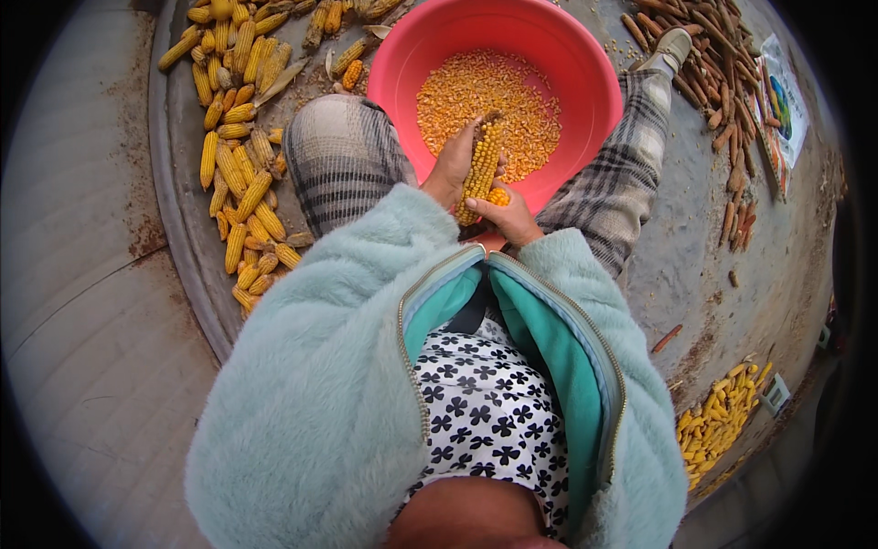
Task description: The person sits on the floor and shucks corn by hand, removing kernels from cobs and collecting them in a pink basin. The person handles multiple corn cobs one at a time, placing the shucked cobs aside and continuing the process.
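Observation:
An ear of yellow corn [482, 165] with several bare rows showing between its kernels is held upright over the near rim of a pink plastic basin [597, 82]. My left hand [453, 161] wraps around it from the left. My right hand [511, 213] grips its lower end, thumb pressed on the kernels. A shorter orange-yellow piece of corn [499, 197] shows beside the right fingers; how it is held is partly hidden. Loose corn kernels [466, 89] cover the basin's bottom. The basin stands between my legs in plaid trousers [350, 158].
Unshelled ears of corn [250, 195] are heaped on the left, beside a raised curved edge [168, 171]. Bare cobs [727, 68] lie piled at upper right, next to a printed plastic sack [782, 110]. More yellow corn [717, 418] lies at lower right, by a light plastic object [775, 394].

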Available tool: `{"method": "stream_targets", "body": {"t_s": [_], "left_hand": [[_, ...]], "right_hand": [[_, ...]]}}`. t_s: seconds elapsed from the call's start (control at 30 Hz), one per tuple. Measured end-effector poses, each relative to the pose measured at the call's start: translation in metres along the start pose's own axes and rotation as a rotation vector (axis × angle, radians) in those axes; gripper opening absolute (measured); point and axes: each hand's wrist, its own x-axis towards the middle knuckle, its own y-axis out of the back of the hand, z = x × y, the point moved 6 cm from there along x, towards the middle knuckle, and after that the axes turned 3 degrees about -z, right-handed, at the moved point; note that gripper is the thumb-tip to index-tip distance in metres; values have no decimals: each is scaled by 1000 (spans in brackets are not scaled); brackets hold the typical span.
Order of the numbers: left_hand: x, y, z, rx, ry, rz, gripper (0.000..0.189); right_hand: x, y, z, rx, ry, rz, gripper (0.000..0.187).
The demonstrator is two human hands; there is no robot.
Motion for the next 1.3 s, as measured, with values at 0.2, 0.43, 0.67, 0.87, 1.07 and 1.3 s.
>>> {"method": "stream_targets", "body": {"t_s": [0.2, 0.43, 0.67, 0.87, 1.07, 1.3], "left_hand": [[6, 6, -6, -81, -24, -49, 51], [1, 3, 13, 458, -310, 64, 58], [-8, 5, 6, 97, -23, 87, 62], [-10, 7, 5, 25, 46, 129, 66], [-11, -2, 5, -6, 29, -27, 67], [-1, 12, 3, 185, -180, 43, 59]], "right_hand": [[-1, -3, -6, -32, -21, 26, 47], [-8, -8, -16, -191, -15, 154, 42], [-3, -7, -7, -69, 22, 59, 45], [-11, -8, -11, -110, 14, 51, 46], [-9, -7, -11, 22, -15, 41, 49], [-10, -5, -10, -43, -50, 13, 50]]}}
